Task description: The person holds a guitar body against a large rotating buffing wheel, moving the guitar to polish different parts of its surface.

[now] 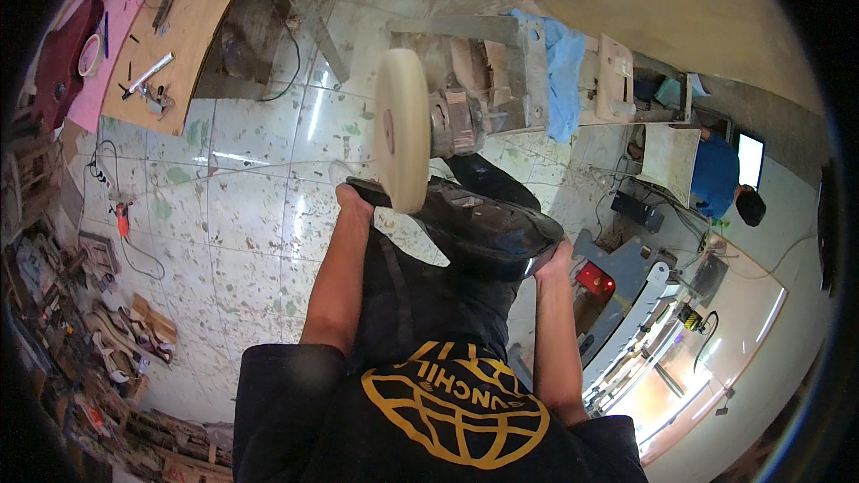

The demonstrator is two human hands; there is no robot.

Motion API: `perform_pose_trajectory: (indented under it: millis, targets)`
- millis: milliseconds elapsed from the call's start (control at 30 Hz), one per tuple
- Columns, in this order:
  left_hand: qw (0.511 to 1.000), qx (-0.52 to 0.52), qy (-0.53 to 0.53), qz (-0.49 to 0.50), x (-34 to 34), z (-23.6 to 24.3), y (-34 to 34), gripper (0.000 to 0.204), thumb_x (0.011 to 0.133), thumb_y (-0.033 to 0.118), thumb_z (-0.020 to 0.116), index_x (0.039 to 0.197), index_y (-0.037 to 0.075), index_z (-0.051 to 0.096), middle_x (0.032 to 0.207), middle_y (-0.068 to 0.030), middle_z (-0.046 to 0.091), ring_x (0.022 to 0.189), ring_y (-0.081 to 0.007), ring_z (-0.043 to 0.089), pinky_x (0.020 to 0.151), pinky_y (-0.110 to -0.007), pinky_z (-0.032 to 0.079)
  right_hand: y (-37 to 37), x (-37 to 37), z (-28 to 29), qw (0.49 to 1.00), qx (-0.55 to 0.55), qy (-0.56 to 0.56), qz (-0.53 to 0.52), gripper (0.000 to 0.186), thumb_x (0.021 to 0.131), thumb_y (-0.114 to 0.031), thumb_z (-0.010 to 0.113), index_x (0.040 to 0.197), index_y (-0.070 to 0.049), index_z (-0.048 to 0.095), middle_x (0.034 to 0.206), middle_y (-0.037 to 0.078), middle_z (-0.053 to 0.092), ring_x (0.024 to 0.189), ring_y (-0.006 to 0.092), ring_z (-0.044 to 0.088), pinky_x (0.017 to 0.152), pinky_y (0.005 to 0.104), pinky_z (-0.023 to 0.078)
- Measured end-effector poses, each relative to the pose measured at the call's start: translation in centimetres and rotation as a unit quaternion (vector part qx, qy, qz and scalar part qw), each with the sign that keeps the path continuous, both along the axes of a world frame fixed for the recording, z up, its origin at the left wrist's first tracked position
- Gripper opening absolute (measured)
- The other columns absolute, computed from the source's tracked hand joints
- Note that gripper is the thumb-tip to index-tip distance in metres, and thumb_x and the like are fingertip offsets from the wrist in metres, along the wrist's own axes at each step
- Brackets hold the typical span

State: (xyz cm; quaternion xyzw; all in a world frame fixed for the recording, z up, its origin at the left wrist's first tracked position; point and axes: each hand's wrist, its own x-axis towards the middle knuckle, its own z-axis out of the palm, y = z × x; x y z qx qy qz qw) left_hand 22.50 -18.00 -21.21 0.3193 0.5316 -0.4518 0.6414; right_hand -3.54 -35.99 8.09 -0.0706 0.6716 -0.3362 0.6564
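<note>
Both my hands hold a glossy black piece shaped like a guitar body (pixel 492 228) in front of me. The fingers of my left hand (pixel 355 201) are closed on its narrow left end, close beside a large cream-coloured buffing wheel (pixel 403 125). Its right end is gripped by my right hand (pixel 557 258), whose fingers are partly hidden behind the piece. The lower part of the wheel overlaps the piece in view; I cannot tell whether they touch. The wheel sits on the shaft of a motor (pixel 455 123).
A metal stand (pixel 534 63) draped with a blue cloth (pixel 562 72) carries the motor. A workbench (pixel 201 0) with tools and a dark red guitar body (pixel 67 67) is at far left. Wood scraps (pixel 116 340) lie lower left. A person in blue (pixel 713 179) is at a screen on the right.
</note>
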Motion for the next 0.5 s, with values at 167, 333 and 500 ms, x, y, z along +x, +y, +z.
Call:
perform_pose_trajectory:
  millis: [167, 333, 500]
  targets:
    - [0.999, 0.021, -0.018, -0.018, -0.1, 2.3, -0.3, 0.046, 0.091, 0.039, 0.028, 0.114, 0.004, 0.048, 0.104, -0.0164, 0.052, 0.082, -0.0295, 0.053, 0.073, -0.046, 0.048, -0.1, -0.5, 0.3, 1.000, 0.004, 0.017, 0.007, 0.042, 0.088, -0.025, 0.027, 0.105, 0.002, 0.055, 0.104, 0.021, 0.060, 0.094, 0.0349, 0.058, 0.088, 0.0473, 0.044]
    - [0.999, 0.052, -0.013, -0.010, -0.2, 4.4, -0.8, 0.041, 0.089, 0.032, 0.026, 0.109, 0.005, 0.050, 0.093, -0.0163, 0.056, 0.074, -0.0299, 0.055, 0.069, -0.046, 0.049, 0.0, -1.1, 1.9, 0.999, -0.005, 0.023, 0.022, 0.041, 0.090, -0.026, 0.028, 0.105, 0.000, 0.056, 0.106, 0.018, 0.061, 0.094, 0.0334, 0.058, 0.087, 0.0453, 0.045]
    - [0.999, -0.031, -0.043, -0.005, -2.2, 4.1, -0.6, 0.040, 0.089, 0.031, 0.026, 0.105, 0.006, 0.053, 0.092, -0.0146, 0.058, 0.072, -0.0292, 0.056, 0.068, -0.046, 0.049, -0.2, -1.8, 4.8, 0.999, -0.017, 0.039, 0.028, 0.041, 0.091, -0.026, 0.028, 0.105, -0.001, 0.057, 0.105, 0.016, 0.061, 0.095, 0.0319, 0.058, 0.088, 0.0434, 0.044]
